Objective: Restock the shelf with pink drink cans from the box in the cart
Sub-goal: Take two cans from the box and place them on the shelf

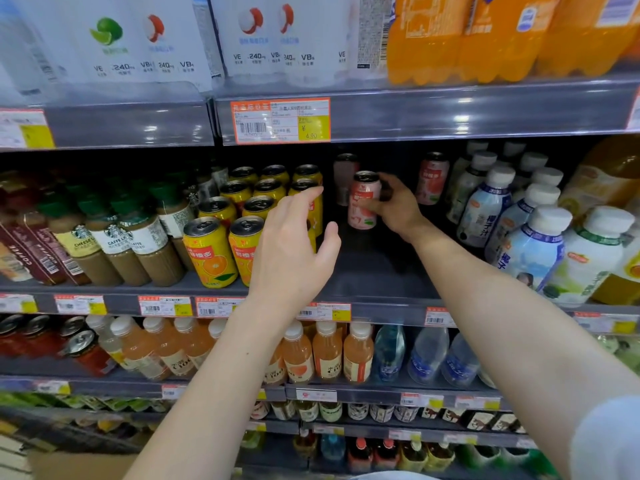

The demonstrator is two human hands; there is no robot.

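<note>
A bare shelf [374, 271] gap lies between yellow cans [211, 251] and white bottles [533, 251].

Our right hand [393, 202] covers the right side of the pink can [362, 204], and our left hand [294, 247] hides part of the yellow cans [214, 247]. Price tags [280, 121] blur beyond reading. The box and cart fall outside our view.

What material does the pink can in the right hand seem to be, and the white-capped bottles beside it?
Pink can: probably metal, glossy printed wall, with a shiny silver top and pull tab. White-capped bottles: likely plastic, a matte white screw cap above a printed wrap label; the wall under it is hidden.
</note>
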